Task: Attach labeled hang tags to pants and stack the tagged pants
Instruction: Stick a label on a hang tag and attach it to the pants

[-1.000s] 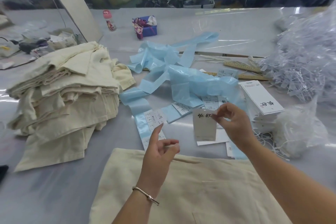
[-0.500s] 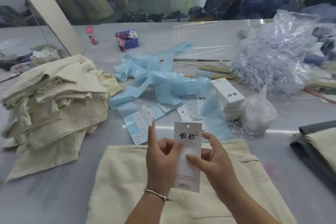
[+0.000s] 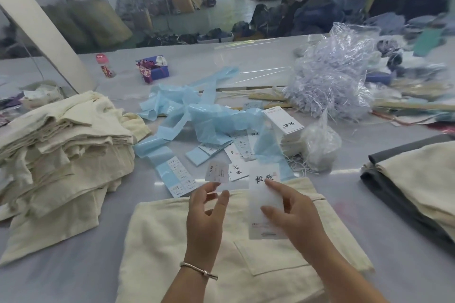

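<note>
Head view. Half a second ago both hands met on one white hang tag, the left hand steadying it from the side. Now the hands have drawn apart. The right hand (image 3: 293,214) alone holds the hang tag (image 3: 264,206), fingers curled over its face, thumb side hidden. The tag hangs upright over the cream pants (image 3: 172,241) and is blurred with motion. The left hand (image 3: 205,216) has lifted away and pinches a small sticker (image 3: 217,172) by its lower edge between thumb and fingertips.

Judgement: the label is peeled and ready; next comes pressing it onto the hang tag, so this pair is not yet tagged.

Materials. The hang tag is stiff card, long and rectangular, with black brush characters near the top and fine print at the bottom. The sticker is thin, small, rounded at the corners, with print too small to read. The blue backing strip (image 3: 214,120) is glossy, crumpled and looped across the grey table (image 3: 61,275). The pants lie flat just below the hands, coarse woven cloth with a patch pocket showing. To the left is a loose pile of cream pants (image 3: 61,145), soft and slumped. To the right is a neater folded stack (image 3: 418,179) on dark grey cloth. A box of tags (image 3: 283,120) sits beyond, beside a clear bag of plastic fasteners (image 3: 332,81).
</note>
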Available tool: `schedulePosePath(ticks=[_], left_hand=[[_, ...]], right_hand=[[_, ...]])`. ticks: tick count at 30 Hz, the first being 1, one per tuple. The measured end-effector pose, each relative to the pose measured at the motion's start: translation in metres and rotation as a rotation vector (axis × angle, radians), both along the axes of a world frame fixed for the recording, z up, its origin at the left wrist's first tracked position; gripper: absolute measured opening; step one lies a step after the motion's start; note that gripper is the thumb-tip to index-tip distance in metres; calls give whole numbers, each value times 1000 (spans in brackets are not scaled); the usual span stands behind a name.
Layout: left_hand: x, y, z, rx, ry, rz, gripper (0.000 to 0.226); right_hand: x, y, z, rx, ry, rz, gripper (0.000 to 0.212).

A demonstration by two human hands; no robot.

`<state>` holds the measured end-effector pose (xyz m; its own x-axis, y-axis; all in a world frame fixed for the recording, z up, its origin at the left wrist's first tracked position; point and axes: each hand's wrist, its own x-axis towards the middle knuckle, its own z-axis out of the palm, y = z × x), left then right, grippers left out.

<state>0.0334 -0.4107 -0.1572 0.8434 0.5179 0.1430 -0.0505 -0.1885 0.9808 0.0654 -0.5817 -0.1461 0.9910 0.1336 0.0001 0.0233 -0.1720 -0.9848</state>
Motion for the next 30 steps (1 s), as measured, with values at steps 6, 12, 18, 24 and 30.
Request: schedulePosePath(ticks=[6, 12, 18, 24, 30], left_hand=[[-1, -3, 13, -98, 37, -147, 9], [-8, -9, 23, 1, 83, -273, 22], [-12, -10, 23, 150, 124, -322, 26], [-11, -10, 21, 191, 131, -362, 20], [-8, -12, 20, 280, 101, -334, 22]], right_hand=[[-2, -3, -2, 156, 142, 108, 81], [-7, 0, -4, 256, 163, 234, 86], [-9, -3, 3, 263, 148, 313, 90], [-11, -5, 6, 255, 125, 341, 90], [-10, -5, 8, 312, 133, 336, 90]])
